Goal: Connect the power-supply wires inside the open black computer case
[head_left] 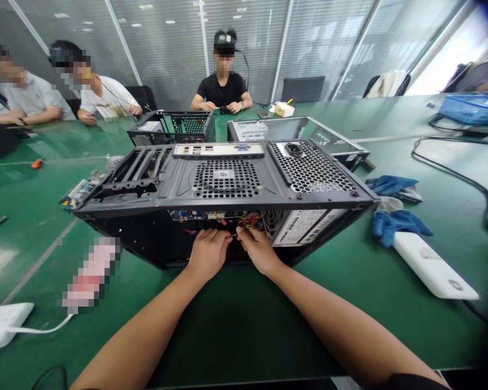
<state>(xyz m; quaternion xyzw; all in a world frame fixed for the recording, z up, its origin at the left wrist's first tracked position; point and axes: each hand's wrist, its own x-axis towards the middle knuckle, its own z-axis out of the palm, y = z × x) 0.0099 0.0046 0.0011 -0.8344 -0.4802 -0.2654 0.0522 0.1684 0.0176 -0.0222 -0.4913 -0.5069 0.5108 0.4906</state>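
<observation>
A black computer case (166, 189) lies in front of me with its vented back panel facing up and its near side open. My left hand (208, 252) reaches into the opening, its fingers closed in a pinch on a thin cable (233, 235) with some yellow in it. Close beside it, my right hand (259, 250) pinches the same cable between thumb and fingers. Behind my right hand, a bundle of coloured wires (250, 221) comes from the power supply (305, 226). Part of a circuit board (183, 215) shows under the upper edge. The cable's ends are hidden.
Two more open cases, one black (171, 135) and one silver (276, 130), stand behind mine. Blue gloves (398, 225) and a white power bank (435, 265) lie right. A circuit board (83, 189) sits left. Several people sit around the green table (390, 319).
</observation>
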